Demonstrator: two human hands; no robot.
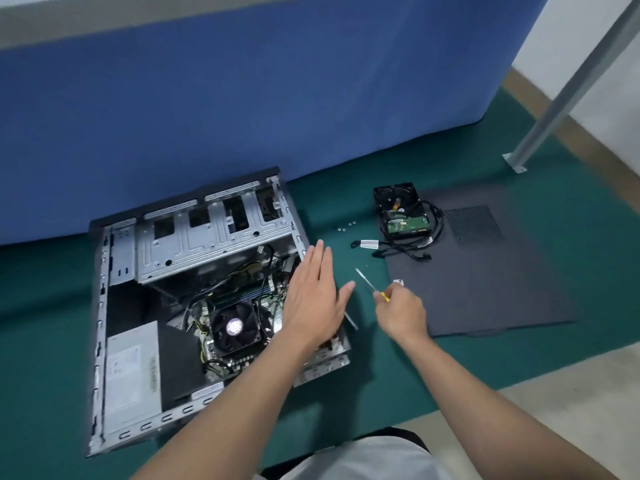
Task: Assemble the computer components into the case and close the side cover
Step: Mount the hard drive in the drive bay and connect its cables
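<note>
The case [214, 237] is bare silver-grey metal with a black fan [235, 329] inside. The hard drive [403, 216] has a green board, and the cables [415, 251] are black. The side cover [485, 289] is dark grey with a dotted mesh patch. The screwdriver [372, 285] has a yellow handle, the floor [41, 289] is teal, and the partition [242, 98] is plain blue.

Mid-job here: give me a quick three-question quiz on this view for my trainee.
1. True or false: the side cover lies flat beside the case, not fitted.
2. Fill in: the fingers of the left hand are ___.
3. What holds the screwdriver? A left hand; B right hand; C nothing.
Key: 1 true; 2 straight; 3 B.
</note>
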